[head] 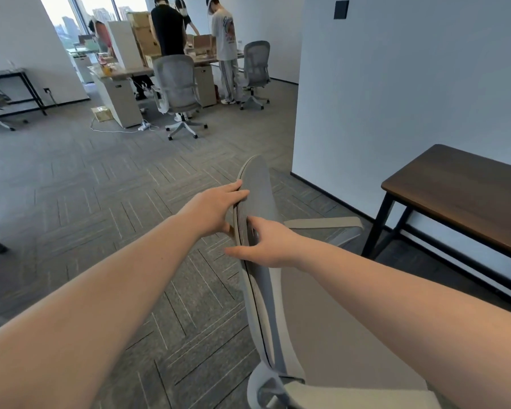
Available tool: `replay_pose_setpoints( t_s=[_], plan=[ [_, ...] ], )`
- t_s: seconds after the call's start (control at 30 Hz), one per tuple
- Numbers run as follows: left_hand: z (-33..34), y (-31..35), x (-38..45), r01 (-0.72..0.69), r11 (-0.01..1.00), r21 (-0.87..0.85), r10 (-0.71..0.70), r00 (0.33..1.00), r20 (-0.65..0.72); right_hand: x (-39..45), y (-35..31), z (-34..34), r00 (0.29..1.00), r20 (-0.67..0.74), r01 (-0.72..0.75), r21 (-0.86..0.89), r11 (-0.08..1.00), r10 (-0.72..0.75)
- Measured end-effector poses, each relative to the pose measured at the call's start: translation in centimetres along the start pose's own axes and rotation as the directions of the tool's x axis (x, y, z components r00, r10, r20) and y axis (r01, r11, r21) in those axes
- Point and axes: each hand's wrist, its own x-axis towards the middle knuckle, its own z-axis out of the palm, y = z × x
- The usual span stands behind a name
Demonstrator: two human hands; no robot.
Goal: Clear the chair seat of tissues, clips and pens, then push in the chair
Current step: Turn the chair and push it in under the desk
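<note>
Both bare arms reached forward to the grey office chair, seen edge-on from behind its backrest. The left hand gripped the top edge of the backrest from the left side, fingers curled over the rim and thumb tucked below. The right hand clasped the same edge a little lower from the right, fingers wrapped onto the mesh and thumb stretched out toward the left. The chair stood on grey herringbone carpet, with one pale armrest jutting toward a dark wooden table on black legs, which sat against a white wall. Chair and table stood near each other but apart. The seat itself was hidden behind the backrest and the arms, so whether anything lay on it could not be told. Across the room, several people stood at a desk piled with cardboard boxes, and two more grey chairs stood by it. A white power strip and cord lay on the carpet close to the desk.
</note>
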Motion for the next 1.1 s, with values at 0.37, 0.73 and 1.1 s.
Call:
replay_pose_setpoints(
  t_s=[0.37, 0.73, 1.1],
  plan=[
    [-0.5, 4.9, -0.2, -0.034, 0.998, 0.043, 0.035, 0.999, -0.018, -2.0, 3.0, -1.2, 1.000, -0.006, -0.013, 0.024, 1.000, 0.013],
    [1.6, 14.7, 0.3, -0.053, 0.995, -0.088, 0.045, 0.995, -0.094, -8.8, 10.6, -5.9, 0.997, -0.014, -0.075, -0.010, 0.997, 0.075],
    [2.6, 21.3, 3.8, -0.275, 0.961, 0.032, 0.276, 0.956, -0.101, -18.4, 22.2, -13.0, 0.985, 0.072, -0.139, -0.194, 0.971, 0.155]
  ],
)
